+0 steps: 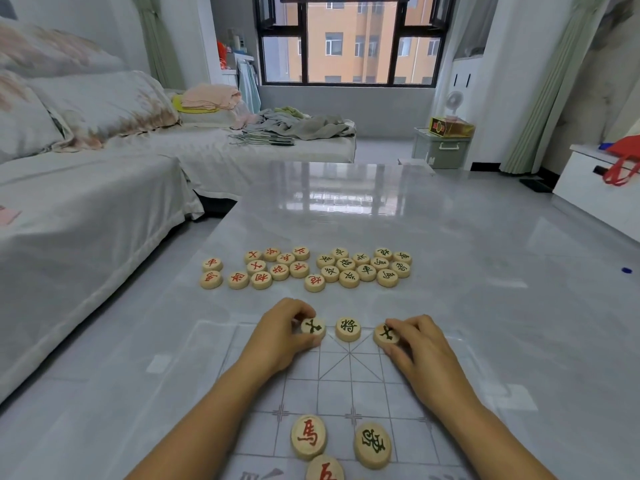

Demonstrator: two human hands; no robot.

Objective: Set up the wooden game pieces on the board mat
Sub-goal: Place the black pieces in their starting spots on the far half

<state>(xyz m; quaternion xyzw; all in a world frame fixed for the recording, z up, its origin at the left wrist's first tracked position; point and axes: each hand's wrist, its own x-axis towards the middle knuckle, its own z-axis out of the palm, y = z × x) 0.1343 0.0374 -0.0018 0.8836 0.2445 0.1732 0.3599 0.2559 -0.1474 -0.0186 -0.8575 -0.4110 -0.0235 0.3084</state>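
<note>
Holding: each hand grips one disc. The left hand (280, 336) curls thumb and fingers round the rim of the left disc (313, 328). The right hand (420, 344) pinches the right disc (387, 335) the same way. Both discs sit flat on the mat.
Mat (311, 389): one thin, pale, see-through sheet on the table's near end, under both forearms. It is printed with a grey grid and a diagonal cross.
Discs on mat: six. Three stand in the far row — the two held ones, with the middle disc (348, 329) between them and apart from both. Three lie nearer the viewer: a red disc (308, 437), a dark disc (372, 445) beside it, and a cut-off disc (325, 467) at the bottom edge.
Loose discs: twenty-four on the bare table beyond the mat. The red group (261, 279) at left has twelve and the dark group (367, 272) at right has twelve, packed close with many touching.
Disc make: round, thick, flat pucks of pale smooth wood, each with one character on top in red or dark paint.
Table (346, 220): one, glossy grey with a stone look, mirroring the window (349, 39).
Room: one sofa (86, 185) at left under a pale cloth cover; the window is dark-framed.
</note>
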